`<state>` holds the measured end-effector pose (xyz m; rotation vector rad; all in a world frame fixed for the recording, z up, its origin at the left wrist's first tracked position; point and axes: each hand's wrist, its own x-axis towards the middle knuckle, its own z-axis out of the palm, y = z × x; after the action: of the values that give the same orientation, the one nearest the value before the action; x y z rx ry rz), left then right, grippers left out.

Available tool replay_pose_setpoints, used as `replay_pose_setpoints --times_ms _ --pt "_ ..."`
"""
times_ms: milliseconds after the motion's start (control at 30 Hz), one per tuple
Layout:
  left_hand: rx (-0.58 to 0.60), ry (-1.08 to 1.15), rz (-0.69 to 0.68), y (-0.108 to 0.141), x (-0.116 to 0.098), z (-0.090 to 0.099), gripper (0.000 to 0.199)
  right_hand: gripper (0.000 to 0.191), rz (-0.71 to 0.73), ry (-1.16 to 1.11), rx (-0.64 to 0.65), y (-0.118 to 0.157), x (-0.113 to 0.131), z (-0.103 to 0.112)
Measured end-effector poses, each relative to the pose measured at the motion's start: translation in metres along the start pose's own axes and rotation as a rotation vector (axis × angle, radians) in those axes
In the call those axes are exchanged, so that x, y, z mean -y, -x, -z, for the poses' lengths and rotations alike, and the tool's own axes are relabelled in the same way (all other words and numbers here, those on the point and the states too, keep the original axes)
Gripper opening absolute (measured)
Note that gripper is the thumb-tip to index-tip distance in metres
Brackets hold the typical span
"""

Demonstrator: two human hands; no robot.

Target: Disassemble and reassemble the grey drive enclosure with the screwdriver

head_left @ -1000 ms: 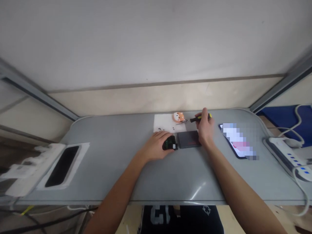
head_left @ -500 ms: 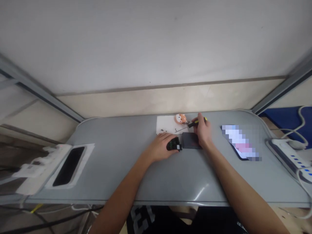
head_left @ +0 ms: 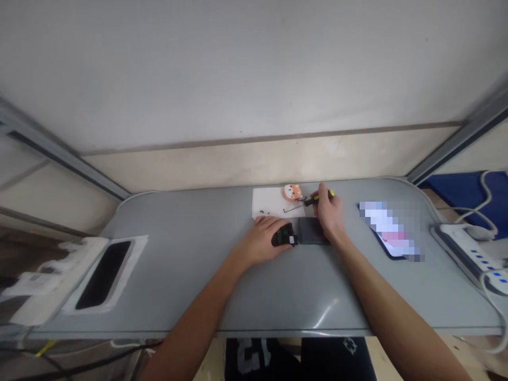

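Note:
My right hand [head_left: 330,210] is closed round a black and yellow screwdriver [head_left: 313,200]. Its thin shaft points left, and the tip is by small dark screws [head_left: 284,210] on a sheet of white paper [head_left: 265,199]. My left hand [head_left: 265,238] wraps round a black device half with a green circuit board [head_left: 284,235], resting on the table just below the paper. Between the hands lies a dark grey flat box [head_left: 311,231], partly covered by my right hand. An orange and white animal-faced case [head_left: 292,192] sits on the paper.
On the right are a phone with a lit screen [head_left: 389,230] and a power strip with cables [head_left: 472,254]. At the left, a dark phone [head_left: 103,275] lies on white paper beside another white power strip [head_left: 59,286]. A wall [head_left: 238,164] stands behind the grey table [head_left: 178,264].
The screwdriver tip has shifted slightly and is now at one of the screws. My left hand still holds the device half. The view has moved a little.

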<state>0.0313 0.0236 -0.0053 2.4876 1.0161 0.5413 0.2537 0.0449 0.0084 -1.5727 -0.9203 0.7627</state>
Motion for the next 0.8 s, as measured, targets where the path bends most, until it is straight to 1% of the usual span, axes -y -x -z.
replay_pose_setpoints --times_ms 133,200,267,367,433,500,633,800 --pt "-0.012 -0.018 -0.008 0.0 -0.002 0.002 0.056 0.06 -0.028 -0.032 -0.017 0.001 0.004 0.001" --pt "-0.036 -0.015 -0.006 0.0 -0.003 0.003 0.054 0.058 -0.045 -0.055 -0.025 0.003 0.008 0.002" --pt "-0.101 0.004 0.005 0.001 -0.005 0.004 0.046 0.056 -0.056 -0.09 -0.039 0.005 0.012 0.002" --pt "-0.26 0.029 0.055 0.0 -0.004 0.003 0.027 0.053 -0.05 -0.168 -0.042 0.008 0.017 0.004" --pt "-0.34 0.019 0.079 0.0 -0.001 0.003 0.021 0.052 -0.03 -0.209 -0.017 0.012 0.02 0.004" --pt "-0.382 0.005 0.072 -0.001 0.002 0.002 0.018 0.052 -0.008 -0.236 0.014 0.015 0.023 0.004" --pt "-0.403 0.001 0.03 -0.002 0.006 0.001 0.01 0.054 -0.005 -0.231 0.051 0.02 0.026 0.003" --pt "-0.392 -0.003 0.017 -0.003 0.007 0.0 0.013 0.055 -0.001 -0.214 0.069 0.018 0.023 0.001"
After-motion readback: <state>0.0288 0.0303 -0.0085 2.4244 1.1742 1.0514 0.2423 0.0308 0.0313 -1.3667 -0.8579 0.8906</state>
